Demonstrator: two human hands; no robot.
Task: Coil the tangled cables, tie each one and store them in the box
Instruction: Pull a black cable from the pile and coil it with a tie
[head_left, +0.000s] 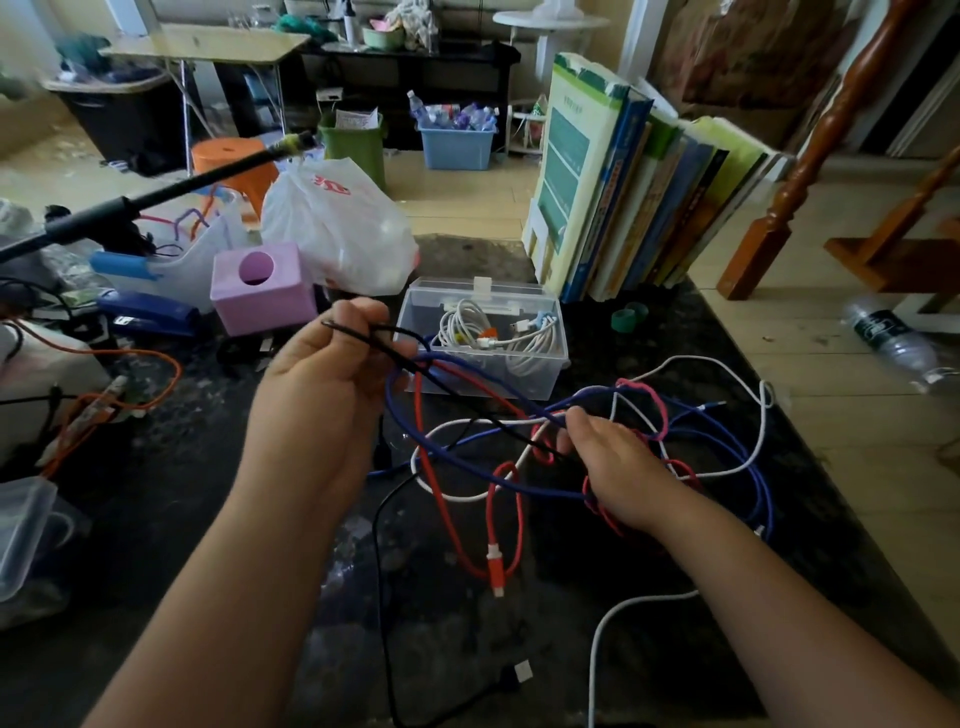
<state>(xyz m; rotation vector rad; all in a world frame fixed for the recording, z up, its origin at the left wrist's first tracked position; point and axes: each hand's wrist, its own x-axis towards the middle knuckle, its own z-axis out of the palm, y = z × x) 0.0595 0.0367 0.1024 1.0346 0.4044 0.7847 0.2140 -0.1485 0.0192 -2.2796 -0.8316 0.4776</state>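
left hand (322, 384) is up over the middle of the dark table (182, 519), fingers curled and pinching a thin black tie (363, 338) together with a loop of the blue cable (519, 486). right hand (618, 467) sits lower and toward the right edge, fingers bent down into the knot of cables, gripping where the blue strand crosses the red cable (462, 535); exactly which strands it holds i cannot tell. so both hands are closed on cable, well apart, and the blue line runs stretched between them, its long axis sloping from upper left down to lower right.

that span is what the next move turns on, i'd say: the loose mass lies to the right of and below the right hand, so that hand is the nearer one to feed slack while the left gathers loops.

around them, a white cable (748, 462) weaves through the tangle and trails toward the near edge, and a black cable (382, 597) drops down to a plug near the front. the clear box (535, 384) stands open just beyond the left hand, toward the far edge, with white coiled cables (467, 325) already inside. the tangle is not yet coiled or tied.
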